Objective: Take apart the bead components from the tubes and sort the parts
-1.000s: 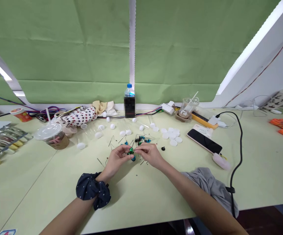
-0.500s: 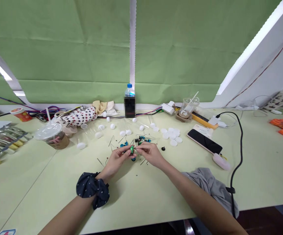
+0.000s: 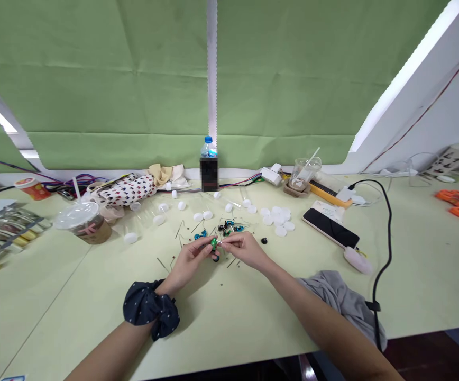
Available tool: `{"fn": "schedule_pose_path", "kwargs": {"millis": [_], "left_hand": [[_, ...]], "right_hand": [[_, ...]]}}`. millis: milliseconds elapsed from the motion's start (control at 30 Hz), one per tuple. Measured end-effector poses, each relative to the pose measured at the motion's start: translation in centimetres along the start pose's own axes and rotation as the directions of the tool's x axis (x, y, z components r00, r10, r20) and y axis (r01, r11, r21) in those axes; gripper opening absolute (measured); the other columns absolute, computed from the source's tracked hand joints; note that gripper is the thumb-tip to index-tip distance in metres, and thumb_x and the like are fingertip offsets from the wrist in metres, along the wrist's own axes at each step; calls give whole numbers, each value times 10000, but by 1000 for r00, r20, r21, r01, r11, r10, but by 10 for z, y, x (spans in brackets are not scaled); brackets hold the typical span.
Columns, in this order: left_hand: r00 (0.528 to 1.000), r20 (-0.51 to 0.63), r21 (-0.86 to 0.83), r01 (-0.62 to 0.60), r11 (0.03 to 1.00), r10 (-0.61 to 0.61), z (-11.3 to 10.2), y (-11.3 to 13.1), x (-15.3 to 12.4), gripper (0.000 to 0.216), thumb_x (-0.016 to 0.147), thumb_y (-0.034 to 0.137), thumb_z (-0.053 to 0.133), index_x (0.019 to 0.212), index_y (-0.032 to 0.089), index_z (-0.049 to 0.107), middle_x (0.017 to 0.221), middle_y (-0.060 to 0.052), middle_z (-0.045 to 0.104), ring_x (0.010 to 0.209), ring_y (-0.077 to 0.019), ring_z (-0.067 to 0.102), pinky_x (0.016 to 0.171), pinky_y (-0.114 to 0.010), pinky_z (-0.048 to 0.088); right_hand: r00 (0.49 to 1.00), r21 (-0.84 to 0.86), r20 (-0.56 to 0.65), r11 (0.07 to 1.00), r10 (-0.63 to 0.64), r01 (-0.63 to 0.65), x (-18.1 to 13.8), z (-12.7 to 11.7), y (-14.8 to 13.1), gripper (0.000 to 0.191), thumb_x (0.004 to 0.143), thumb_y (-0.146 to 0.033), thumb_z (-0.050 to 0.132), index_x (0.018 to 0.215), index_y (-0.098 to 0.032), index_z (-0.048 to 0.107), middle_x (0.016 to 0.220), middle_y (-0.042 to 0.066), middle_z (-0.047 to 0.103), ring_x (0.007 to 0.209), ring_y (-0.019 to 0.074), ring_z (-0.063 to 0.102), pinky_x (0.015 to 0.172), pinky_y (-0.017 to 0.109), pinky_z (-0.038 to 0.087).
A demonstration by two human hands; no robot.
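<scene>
The left hand (image 3: 190, 259) clamps a green part (image 3: 214, 244) between thumb and fingers above the table (image 3: 229, 323); the right hand (image 3: 247, 250) pinches a thin metal rod (image 3: 219, 242) just beside it; blue and black parts (image 3: 238, 228) lie beyond; white discs (image 3: 277, 215) sit past them, rightward; a blue-capped bottle (image 3: 209, 168) stands behind.

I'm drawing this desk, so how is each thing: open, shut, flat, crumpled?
Left hand: pinching green piece
Right hand: pinching thin rod
Bottle: upright, cap on
Phone: flat, screen dark
Lidded cup: straw in
Gray cloth: crumpled
Hair tie: around left wrist
White discs: overlapping
Green blinds: down
</scene>
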State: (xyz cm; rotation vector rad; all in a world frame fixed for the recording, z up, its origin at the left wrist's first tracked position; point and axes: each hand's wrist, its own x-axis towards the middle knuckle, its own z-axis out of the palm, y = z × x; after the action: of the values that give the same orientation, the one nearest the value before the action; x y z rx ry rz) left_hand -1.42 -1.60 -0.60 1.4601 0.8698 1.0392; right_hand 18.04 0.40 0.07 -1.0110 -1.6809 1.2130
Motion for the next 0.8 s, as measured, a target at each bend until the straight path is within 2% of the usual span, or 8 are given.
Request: {"fn": "schedule_pose_path", "kwargs": {"millis": [100,200,267,333,400,467,600,800], "left_hand": [[986,40,239,-165,957,161,-3,-1,-1,324,883,301,512,1177,202,605,946,-79,593,797,-166,584,765,-346,493],[974,87,343,-225,912,207,-4,-1,-2,338,905,286,474,1222,235,576,927,-72,552,799,-160,552,736,-324,477],[976,89,344,-217,913,199,-5,0,-2,342,910,289,462,1232,237,567,903,-65,545,787,-156,543,729,-320,468],[980,81,315,-196,929,180,-4,1,-2,337,911,297,459,1220,229,576,874,-56,547,765,-151,542,738,-325,461],[986,71,272,-166,948,152,-2,4,-2,330,910,305,463,1203,218,589,849,-46,554,730,-141,544,756,-332,454],[990,57,225,-138,965,128,0,7,-3,328,904,317,472,1184,207,602,821,-37,565,696,-132,545,760,-333,452],[995,18,138,-98,986,97,6,11,-3,331,884,350,498,1140,187,630,773,-34,589,692,-142,556,709,-317,463],[993,25,179,-120,976,117,6,8,-3,321,883,326,506,1149,191,623,778,-33,580,680,-130,550,714,-322,469]], "right_hand": [[988,74,109,990,111,-119,-1,-3,-2,284,741,-397,652,790,-126,720,664,23,590,456,52,346,429,209,275],[974,102,165,979,158,-176,-2,-3,-3,303,743,-418,646,770,-121,698,632,6,555,420,39,268,397,207,217],[994,21,78,996,80,-82,-2,0,-4,258,748,-380,648,714,-127,685,633,5,528,456,59,340,428,215,267],[998,-158,-34,986,-52,46,-3,4,-5,198,770,-309,630,671,-144,676,625,5,504,515,88,405,487,230,318],[981,-339,-94,932,-168,127,-5,8,-6,171,789,-239,599,650,-162,664,608,2,487,550,106,430,542,245,342],[968,-440,-107,884,-225,157,-6,11,-6,178,796,-190,575,631,-172,640,602,-1,481,563,115,440,570,252,350],[959,-489,-133,858,-251,157,-7,13,-5,176,787,-147,563,619,-185,595,630,-5,488,579,119,453,568,244,346],[968,-381,-177,919,-178,100,-3,10,4,167,732,-207,659,597,-182,564,650,-8,503,560,114,448,538,234,349]]}}
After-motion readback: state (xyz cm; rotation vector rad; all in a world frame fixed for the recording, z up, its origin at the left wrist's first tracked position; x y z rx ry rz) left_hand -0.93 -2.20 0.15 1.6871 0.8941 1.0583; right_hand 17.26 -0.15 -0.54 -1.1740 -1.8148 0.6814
